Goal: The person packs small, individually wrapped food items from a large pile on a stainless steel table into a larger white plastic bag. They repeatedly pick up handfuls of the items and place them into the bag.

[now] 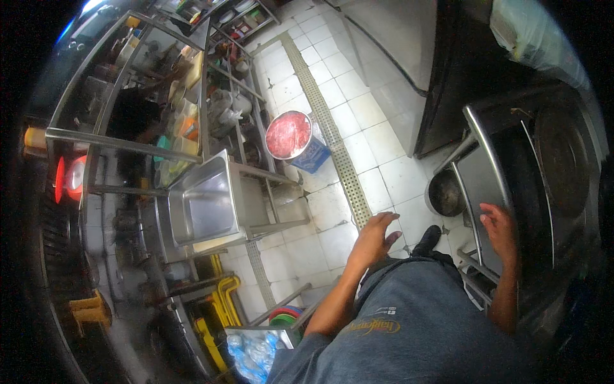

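Observation:
My left hand (376, 235) hangs in front of my body above the tiled floor, thumb apart from the fingers, holding nothing. To the right, my right hand (499, 233) is also empty, its fingers loosely bent, near a curved steel rail (489, 153). Whether it touches the metal there I cannot tell. A blue bucket (314, 156) with a red, shiny top (289, 135) stands on the floor ahead; the red may be food under clear film. On the left, a deep stainless steel pan (206, 206) sits at the end of a steel worktable, with nothing visible inside.
A perforated drain channel (331, 125) runs along the white tiles (374, 149). At the right stand a large steel cabinet (383, 62) and a round metal pot (446, 194). Steel shelving (124, 141) holds containers. Yellow tubular frames (225, 297) and bagged items (254, 350) lie lower left.

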The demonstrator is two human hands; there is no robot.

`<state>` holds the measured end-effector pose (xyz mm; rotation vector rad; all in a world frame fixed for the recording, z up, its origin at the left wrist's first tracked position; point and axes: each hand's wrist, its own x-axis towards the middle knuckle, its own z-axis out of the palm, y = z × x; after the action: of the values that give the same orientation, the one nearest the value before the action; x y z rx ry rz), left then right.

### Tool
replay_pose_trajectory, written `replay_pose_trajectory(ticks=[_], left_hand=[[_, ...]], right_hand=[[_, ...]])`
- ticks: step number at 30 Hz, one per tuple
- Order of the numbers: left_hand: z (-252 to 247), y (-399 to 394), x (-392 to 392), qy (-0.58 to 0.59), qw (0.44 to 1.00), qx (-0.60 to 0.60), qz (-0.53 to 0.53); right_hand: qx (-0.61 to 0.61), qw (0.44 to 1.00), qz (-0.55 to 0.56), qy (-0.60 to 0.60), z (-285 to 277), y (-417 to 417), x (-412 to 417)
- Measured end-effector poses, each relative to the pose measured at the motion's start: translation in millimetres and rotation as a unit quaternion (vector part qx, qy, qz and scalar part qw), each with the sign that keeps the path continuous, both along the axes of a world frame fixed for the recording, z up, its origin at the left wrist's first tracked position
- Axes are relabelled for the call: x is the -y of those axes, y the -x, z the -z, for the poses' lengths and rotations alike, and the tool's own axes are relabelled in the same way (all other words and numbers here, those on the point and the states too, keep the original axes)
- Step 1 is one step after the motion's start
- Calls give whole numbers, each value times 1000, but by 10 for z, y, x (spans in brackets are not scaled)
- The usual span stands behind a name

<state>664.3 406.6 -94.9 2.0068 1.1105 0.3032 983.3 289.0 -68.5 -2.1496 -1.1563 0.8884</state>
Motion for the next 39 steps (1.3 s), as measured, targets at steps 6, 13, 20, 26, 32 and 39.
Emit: replay_pose_trajectory(ticks=[6,13,20,26,32,39], left_hand=[[15,-574,-95,-25,999,-11,-25],[329,-859,-91,-8,998,-57,-22],[1366,-726,-544,156,981,-92,-69],[2846,180,-693,193,948,-233,-101],[3470,286,-885,263,940,-101,-193],[2615,-303,-1423,173,962,-112,-177]], right_hand=[[-55,995,0,-88,141,-766,211],[-130,986,67,-84,147,-1105,305],[-96,979,163,-79,242,-1336,403],[-50,975,215,-23,40,-1411,336],[14,983,181,2,-176,-1327,-244],[83,991,98,-47,-239,-1237,-764]])
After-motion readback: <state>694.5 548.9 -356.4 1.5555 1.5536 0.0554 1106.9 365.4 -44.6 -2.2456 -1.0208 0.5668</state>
